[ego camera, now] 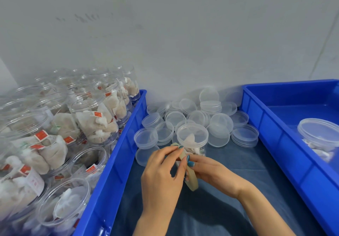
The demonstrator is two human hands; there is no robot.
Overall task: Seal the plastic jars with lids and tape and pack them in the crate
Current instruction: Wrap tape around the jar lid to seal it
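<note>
Nearest us, over the blue-covered table [238, 208], our left hand [161, 173] pinched the upper edge of a pale, yellowish roll of tape [193, 182], while our right hand [209, 169] curled round the roll from the other side. Just beyond our fingertips stood a clear plastic jar [194, 148], capped with a clear lid and holding white tea bags. Behind it lay a heap of loose lids [220, 122], all see-through, some stacked. To the left, the left crate [117, 162], bright blue, was packed with open jars [91, 122] of tea bags bearing small red tags [41, 135]; their print was too small to read. To the right, the right crate [271, 125] held one lidded jar [319, 136]. A pale wall [183, 34] rose behind.
</note>
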